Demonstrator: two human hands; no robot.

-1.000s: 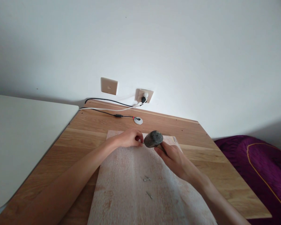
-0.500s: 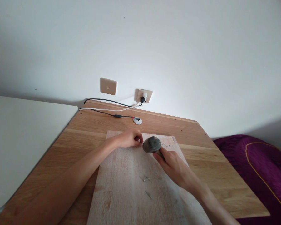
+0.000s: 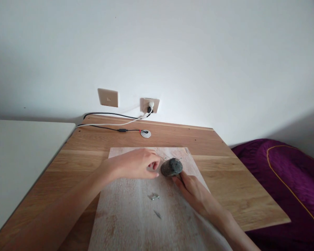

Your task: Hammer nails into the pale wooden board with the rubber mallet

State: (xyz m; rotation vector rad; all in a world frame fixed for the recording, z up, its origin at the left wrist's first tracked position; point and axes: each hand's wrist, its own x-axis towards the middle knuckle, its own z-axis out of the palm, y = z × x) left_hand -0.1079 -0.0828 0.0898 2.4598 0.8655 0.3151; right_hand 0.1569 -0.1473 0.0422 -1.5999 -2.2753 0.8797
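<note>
My right hand [image 3: 191,186] is wrapped round the handle of a mallet with a dark, cylindrical head [image 3: 172,167]. The head hovers over a whitewashed wooden board [image 3: 125,209]. Left of it, my left hand [image 3: 140,164] is loosely curled with thumb and fingertips apart, and I see nothing between them. A nail [image 3: 165,159] stands in the board just beyond those fingertips, and another nail [image 3: 180,159] shows behind the mallet head. Loose nails [image 3: 155,198] lie nearer me on the board, with one more nail [image 3: 157,214] below them. The mallet's handle is mostly hidden by my hand.
The board lies on a wooden desk [image 3: 225,181] against a white wall. Cables [image 3: 112,124] run along the back from a wall socket [image 3: 149,105], beside a round cable grommet [image 3: 146,134]. A white surface [image 3: 23,157] adjoins at left; purple fabric [image 3: 285,170] is at right.
My left hand has drawn back from the nail it was pinching, and its fingers have parted. The mallet has come slightly nearer me. The view has shifted a little to the right.
</note>
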